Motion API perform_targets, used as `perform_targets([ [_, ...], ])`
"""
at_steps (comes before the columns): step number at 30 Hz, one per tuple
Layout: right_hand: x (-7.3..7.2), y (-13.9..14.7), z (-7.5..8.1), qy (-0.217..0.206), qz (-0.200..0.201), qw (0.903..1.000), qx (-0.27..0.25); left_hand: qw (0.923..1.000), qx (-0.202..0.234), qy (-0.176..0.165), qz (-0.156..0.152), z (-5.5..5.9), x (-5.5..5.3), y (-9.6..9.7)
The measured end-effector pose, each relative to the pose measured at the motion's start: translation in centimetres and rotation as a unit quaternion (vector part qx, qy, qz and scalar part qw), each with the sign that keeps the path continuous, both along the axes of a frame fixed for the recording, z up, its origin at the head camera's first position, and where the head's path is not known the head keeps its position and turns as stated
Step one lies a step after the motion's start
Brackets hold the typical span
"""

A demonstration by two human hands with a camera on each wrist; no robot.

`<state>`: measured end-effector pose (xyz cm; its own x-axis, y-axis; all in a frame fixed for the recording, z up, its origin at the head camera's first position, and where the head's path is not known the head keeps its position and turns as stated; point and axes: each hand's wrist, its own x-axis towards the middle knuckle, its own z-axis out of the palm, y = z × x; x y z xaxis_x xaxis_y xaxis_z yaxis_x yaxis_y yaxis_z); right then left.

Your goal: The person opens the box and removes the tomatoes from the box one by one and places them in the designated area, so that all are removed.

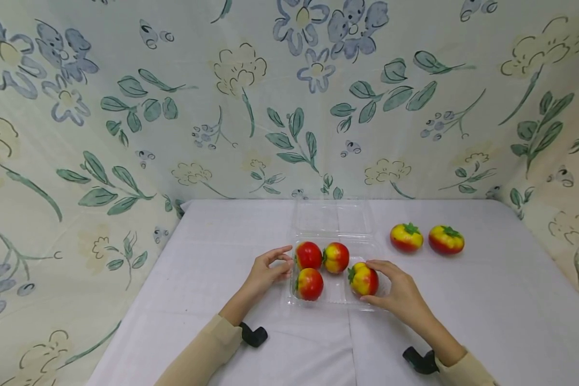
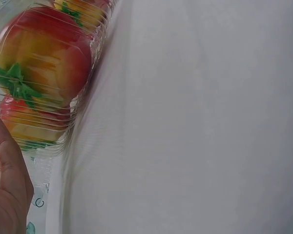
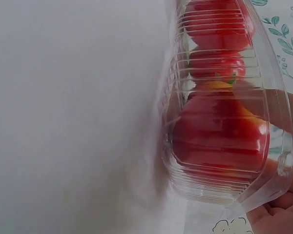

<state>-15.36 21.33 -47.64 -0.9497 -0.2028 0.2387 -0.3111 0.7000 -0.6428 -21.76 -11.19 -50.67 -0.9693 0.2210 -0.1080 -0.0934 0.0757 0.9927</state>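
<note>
A clear plastic clamshell box point(image 1: 335, 292) lies on the table with its lid point(image 1: 332, 217) folded back. Three red-and-yellow persimmons with green leafy tops are in its left part: one at the back point(image 1: 309, 255), one beside it point(image 1: 336, 257) and one in front point(image 1: 310, 284). My right hand point(image 1: 402, 292) grips another persimmon point(image 1: 365, 279) at the box's right end, thumb on the near side and fingers on the far side. The right wrist view shows this persimmon point(image 3: 219, 136) behind the ribbed wall. At the left rim, my left hand point(image 1: 267, 271) has loosely bent fingers right beside the box.
Two more persimmons, one point(image 1: 406, 238) and its neighbour point(image 1: 446, 239), sit on the table at the back right. White cloth covers the table point(image 1: 222, 230). Floral fabric point(image 1: 251, 118) hangs behind and at both sides. Black wrist mounts point(image 1: 253, 335) show at both sleeves.
</note>
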Motion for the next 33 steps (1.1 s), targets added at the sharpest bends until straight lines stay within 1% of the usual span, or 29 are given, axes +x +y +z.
perform_targets([
  [10, -0.06, -0.27, -0.15, -0.004, -0.010, 0.9998, 0.015, 0.9999, 0.012, -0.003, -0.001, 0.04, 0.00, -0.03],
  [15, -0.04, -0.29, -0.23, 0.005, -0.009, 0.9997, 0.020, 0.9999, 0.014, -0.003, -0.002, -0.08, -0.09, -0.04],
  [25, 0.10, -0.20, -0.13, 0.013, -0.004, 0.9997, 0.019, 0.9998, 0.016, -0.009, -0.002, -0.31, -0.18, -0.09],
  [33, 0.04, 0.13, -0.25, 0.017, 0.003, 0.9998, 0.008, 0.9998, 0.015, -0.011, -0.001, -0.37, -0.26, -0.13],
])
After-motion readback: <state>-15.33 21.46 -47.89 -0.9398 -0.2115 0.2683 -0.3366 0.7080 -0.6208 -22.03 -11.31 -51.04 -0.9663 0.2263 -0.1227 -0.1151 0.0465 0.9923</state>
